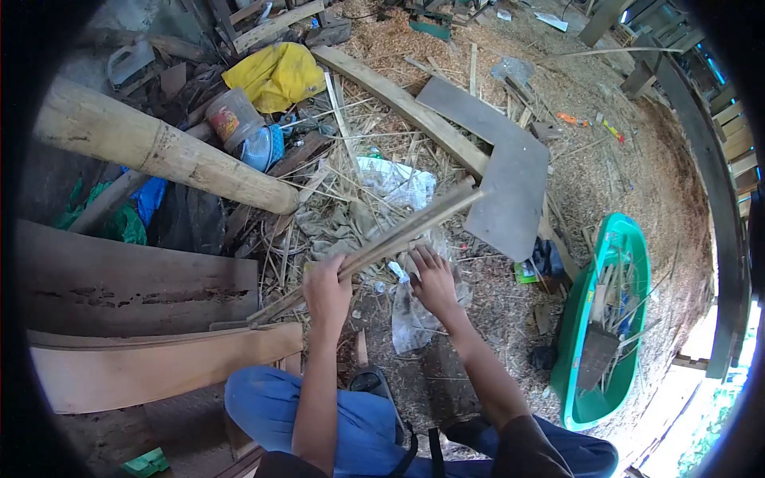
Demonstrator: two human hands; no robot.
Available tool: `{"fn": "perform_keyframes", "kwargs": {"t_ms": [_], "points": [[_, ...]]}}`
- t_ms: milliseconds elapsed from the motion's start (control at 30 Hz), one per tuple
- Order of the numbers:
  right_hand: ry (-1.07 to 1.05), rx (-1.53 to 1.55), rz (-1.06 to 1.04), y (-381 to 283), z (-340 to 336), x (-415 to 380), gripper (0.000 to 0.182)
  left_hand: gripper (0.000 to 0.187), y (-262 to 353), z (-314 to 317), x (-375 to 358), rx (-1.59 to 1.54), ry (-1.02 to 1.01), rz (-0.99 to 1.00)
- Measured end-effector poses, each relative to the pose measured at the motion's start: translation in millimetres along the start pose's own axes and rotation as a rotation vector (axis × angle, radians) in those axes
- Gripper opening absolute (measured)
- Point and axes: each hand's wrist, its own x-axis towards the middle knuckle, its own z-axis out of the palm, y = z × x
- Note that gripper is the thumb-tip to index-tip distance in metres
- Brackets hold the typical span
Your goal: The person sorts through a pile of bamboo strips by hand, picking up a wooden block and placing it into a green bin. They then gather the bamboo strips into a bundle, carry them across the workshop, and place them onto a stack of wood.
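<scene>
My left hand [327,291] is closed around a bundle of thin wooden strips [410,227], which slants from the lower left up toward the grey board. My right hand [433,280] is just below the strips, palm down, its fingers spread and holding nothing. Under and beside that hand lies a crumpled clear plastic bag [410,323] on the littered ground. The far end of the strips overlaps the L-shaped grey board [516,187] in this view.
A bamboo pole [179,151] crosses the upper left, near a yellow cloth [276,77] and a plastic tub [233,119]. Planks [159,370] are at the left. A long beam [398,103] lies ahead. To the right stands a green basin [586,342] with wood scraps inside.
</scene>
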Motion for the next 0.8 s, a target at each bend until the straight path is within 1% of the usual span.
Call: {"fn": "perform_keyframes", "kwargs": {"t_ms": [33,67,133,167,200,267,300,333,367,400,433,467,533,567,633,667,700,767,800], "points": [[0.039,-0.059,-0.014,3,20,8,0.053,0.031,-1,-3,-5,0.058,-0.01,0.009],[0.036,-0.052,-0.022,10,36,14,0.053,0.031,0,-4,-5,0.065,-0.006,0.001],[0.057,-0.188,-0.105,10,52,16,0.048,0.033,0,-10,-13,0.071,0.004,0.055],[0.019,-0.202,-0.03,8,56,13,0.042,0.033,-2,-13,-17,0.086,-0.003,0.059],[0.031,-0.194,-0.013,12,59,3,0.042,0.034,-1,-16,-16,0.094,0.007,0.059],[-0.143,-0.175,-0.085,23,49,-27,0.037,0.036,9,-19,-7,0.079,0.029,0.079],[-0.106,-0.177,-0.038,23,37,-39,0.035,0.036,14,-17,-6,0.101,0.004,0.051],[-0.114,-0.196,-0.052,29,26,-41,0.035,0.037,18,-14,-10,0.123,-0.023,0.008],[-0.157,-0.171,-0.027,28,14,-43,0.037,0.038,19,-8,-12,0.079,0.084,0.099],[-0.192,-0.138,-0.006,26,6,-40,0.038,0.038,22,-4,-11,0.079,0.101,0.086],[-0.102,-0.173,-0.108,24,2,-34,0.039,0.037,25,-1,-6,0.061,0.083,0.074],[-0.094,-0.164,-0.129,19,3,-28,0.039,0.037,27,1,-3,0.048,0.061,0.066],[-0.259,-0.11,-0.034,13,14,-25,0.037,0.035,23,6,0,0.093,0.095,0.069],[-0.249,-0.098,-0.034,13,23,-27,0.037,0.034,18,7,1,0.099,0.104,0.084],[-0.268,-0.235,-0.052,16,51,-38,0.037,0.033,15,7,2,0.11,0.104,0.119],[-0.257,-0.229,-0.036,19,56,-45,0.037,0.033,14,6,0,0.118,0.085,0.106],[-0.195,-0.258,-0.102,22,51,-53,0.035,0.032,15,6,0,0.119,0.063,0.091],[-0.112,-0.34,-0.227,29,10,-66,0.032,0.031,21,6,4,0.092,0.009,0.092],[-0.129,-0.365,-0.192,32,-26,-73,0.032,0.03,27,7,3,0.068,-0.039,0.08]]}}
